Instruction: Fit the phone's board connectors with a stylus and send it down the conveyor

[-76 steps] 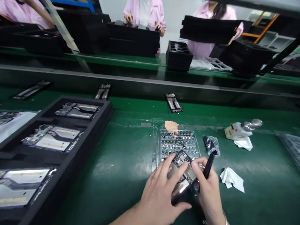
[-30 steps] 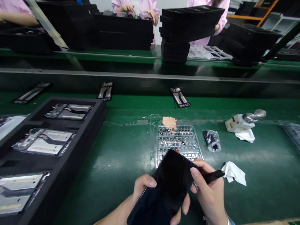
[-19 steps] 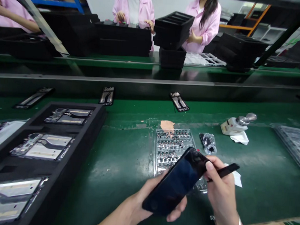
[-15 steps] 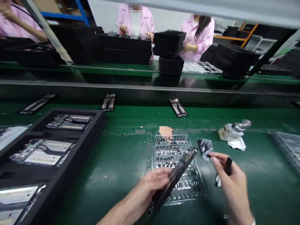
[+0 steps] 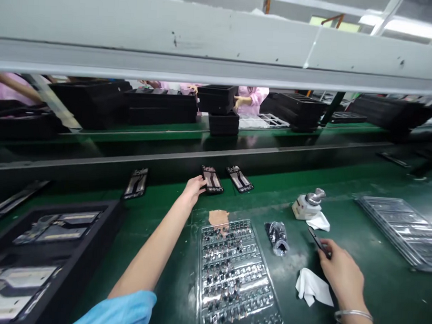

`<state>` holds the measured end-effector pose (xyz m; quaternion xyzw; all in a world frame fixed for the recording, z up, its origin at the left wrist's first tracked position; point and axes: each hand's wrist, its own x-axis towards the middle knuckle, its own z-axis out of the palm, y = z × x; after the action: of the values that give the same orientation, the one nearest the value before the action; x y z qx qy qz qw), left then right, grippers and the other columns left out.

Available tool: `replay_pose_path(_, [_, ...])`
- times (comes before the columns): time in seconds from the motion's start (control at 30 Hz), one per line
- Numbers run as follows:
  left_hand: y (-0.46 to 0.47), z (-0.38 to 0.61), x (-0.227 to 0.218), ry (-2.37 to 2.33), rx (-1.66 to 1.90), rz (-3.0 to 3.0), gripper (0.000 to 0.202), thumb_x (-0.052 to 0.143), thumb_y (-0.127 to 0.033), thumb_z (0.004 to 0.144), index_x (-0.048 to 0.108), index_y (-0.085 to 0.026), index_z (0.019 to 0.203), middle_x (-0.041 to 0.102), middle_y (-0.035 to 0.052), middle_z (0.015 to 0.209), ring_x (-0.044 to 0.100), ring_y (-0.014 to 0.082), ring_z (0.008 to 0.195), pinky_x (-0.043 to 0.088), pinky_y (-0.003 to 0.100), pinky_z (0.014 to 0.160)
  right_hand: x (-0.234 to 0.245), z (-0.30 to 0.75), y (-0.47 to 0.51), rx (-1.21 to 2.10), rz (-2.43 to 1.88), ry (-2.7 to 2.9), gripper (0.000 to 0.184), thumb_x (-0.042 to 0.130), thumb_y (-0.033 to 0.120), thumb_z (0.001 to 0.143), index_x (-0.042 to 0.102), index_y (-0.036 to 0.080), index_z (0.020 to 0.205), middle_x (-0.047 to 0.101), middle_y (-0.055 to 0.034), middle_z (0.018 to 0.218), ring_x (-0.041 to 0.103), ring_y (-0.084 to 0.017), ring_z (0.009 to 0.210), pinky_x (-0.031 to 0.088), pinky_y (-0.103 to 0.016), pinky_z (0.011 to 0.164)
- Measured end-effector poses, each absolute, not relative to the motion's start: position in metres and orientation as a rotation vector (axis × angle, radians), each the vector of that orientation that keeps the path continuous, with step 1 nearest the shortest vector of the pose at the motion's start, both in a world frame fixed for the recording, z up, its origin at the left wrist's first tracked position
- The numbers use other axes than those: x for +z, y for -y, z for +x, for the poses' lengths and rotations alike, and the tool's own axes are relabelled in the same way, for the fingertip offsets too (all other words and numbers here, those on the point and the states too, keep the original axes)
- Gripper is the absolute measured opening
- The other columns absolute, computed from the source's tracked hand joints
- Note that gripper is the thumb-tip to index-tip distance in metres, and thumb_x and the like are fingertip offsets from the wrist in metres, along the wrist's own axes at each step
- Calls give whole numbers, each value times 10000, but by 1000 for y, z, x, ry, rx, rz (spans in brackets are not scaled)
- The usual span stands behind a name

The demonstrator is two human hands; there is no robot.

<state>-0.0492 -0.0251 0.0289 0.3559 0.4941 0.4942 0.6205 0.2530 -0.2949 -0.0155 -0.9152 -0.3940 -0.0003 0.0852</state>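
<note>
My left hand (image 5: 194, 187) is stretched far forward to the conveyor belt, fingertips on the near-left edge of a phone chassis (image 5: 212, 179) that lies flat, board side up. My right hand (image 5: 341, 271) rests low at the right and pinches a thin black tool (image 5: 316, 239) pointing up-left. Between my arms lies a clear plastic tray of small parts (image 5: 234, 277). A white cloth (image 5: 312, 286) lies just left of my right hand.
Two more chassis (image 5: 239, 178) (image 5: 136, 183) lie on the belt. A black foam tray (image 5: 103, 238) with chassis sits left. A small bag (image 5: 277, 237), a white pump bottle (image 5: 306, 204) and stacked clear trays (image 5: 399, 229) are right. A co-worker's hand (image 5: 240, 101) handles black trays opposite.
I turned the phone over in both hands, then my left hand carried it forward and laid it on the belt. My right hand moved off to the right with the tool. The view tilted up.
</note>
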Motion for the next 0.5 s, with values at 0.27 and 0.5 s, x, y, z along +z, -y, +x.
replay_pose_path(0.27, [142, -55, 115, -752, 1392, 1291, 165, 678, -192, 716, 680, -169, 880, 671, 31, 847, 606, 153, 762, 460, 260, 731, -18, 247, 294, -51, -2623, 1266, 292, 436, 299, 798, 620, 211, 1006, 655, -79, 873, 577, -262, 863, 442, -331, 656])
replay_pose_path(0.5, [268, -100, 145, -335, 662, 1029, 371, 334, -526, 796, 668, -400, 898, 661, 31, 761, 602, 254, 833, 423, 366, 572, -14, 245, 294, -136, -2546, 1339, 299, 427, 338, 814, 607, 213, 1017, 648, -108, 968, 525, -310, 904, 423, -377, 681])
